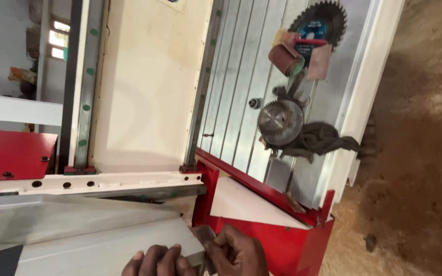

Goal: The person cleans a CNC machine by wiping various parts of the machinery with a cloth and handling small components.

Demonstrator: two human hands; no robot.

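Both hands are working at the bottom edge of the view: the right hand [236, 251] is closing its grip around a small dark grey metal handle [205, 236], fingers curled over it, while the left hand [154, 261] is resting its fingertips on the pale grey metal panel [98, 240] just beside that handle. Whether the left grip is actually clasping anything, I cannot tell; only the knuckles are showing.

The handle is sitting right against the red painted steel frame [262, 240] of the machine, at its lower corner. This looks like a clamping or adjusting step on the table; the next move probably calls for a firm turn or pull with the panel held steady.

Beyond the red frame, a ribbed silver aluminium table [236, 102] is carrying a dark toothed circular saw blade [319, 20], a roll of reddish sandpaper [285, 57], a smaller steel blade [281, 121] and a dark crumpled rag [321, 140]. Past that, sawdust [415, 153] is covering the floor.
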